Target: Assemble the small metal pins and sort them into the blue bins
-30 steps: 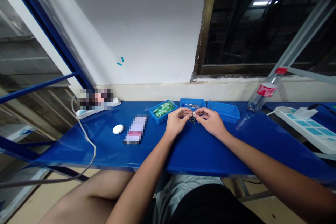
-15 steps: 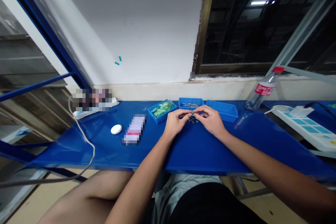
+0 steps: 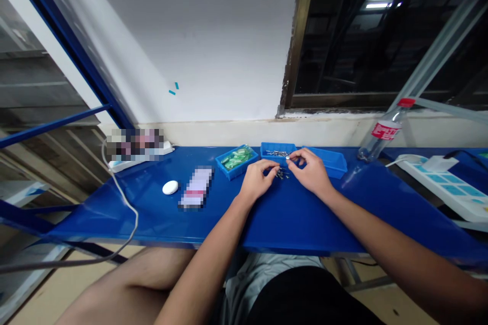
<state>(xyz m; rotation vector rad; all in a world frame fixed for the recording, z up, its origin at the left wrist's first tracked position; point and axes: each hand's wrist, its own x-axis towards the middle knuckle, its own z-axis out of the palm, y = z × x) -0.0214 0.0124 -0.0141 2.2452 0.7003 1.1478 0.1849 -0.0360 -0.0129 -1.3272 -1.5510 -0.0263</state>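
Note:
Several small metal pieces (image 3: 282,174) lie on the blue table (image 3: 290,218) between my hands. My left hand (image 3: 260,179), beside them on the left, has its thumb and fingertips brought together; what they hold, if anything, is too small to name. My right hand (image 3: 309,171) pinches a small shiny metal piece (image 3: 288,157) just in front of the middle blue tray (image 3: 277,145), which holds more metal parts. Left of it, another blue tray (image 3: 230,174) contains green packets (image 3: 238,156). A third blue tray (image 3: 335,163) stands behind my right hand.
On the left lie a white oval object (image 3: 170,187) and a blurred-out phone-like object (image 3: 197,187). A clear bottle (image 3: 385,131) with a red cap stands at the back right, near a white power strip (image 3: 450,183). A grey cable (image 3: 124,198) hangs over the left edge.
My hands have moved apart. The right one has shifted slightly right and up with a small metal piece between its fingertips; the pieces on the table show more.

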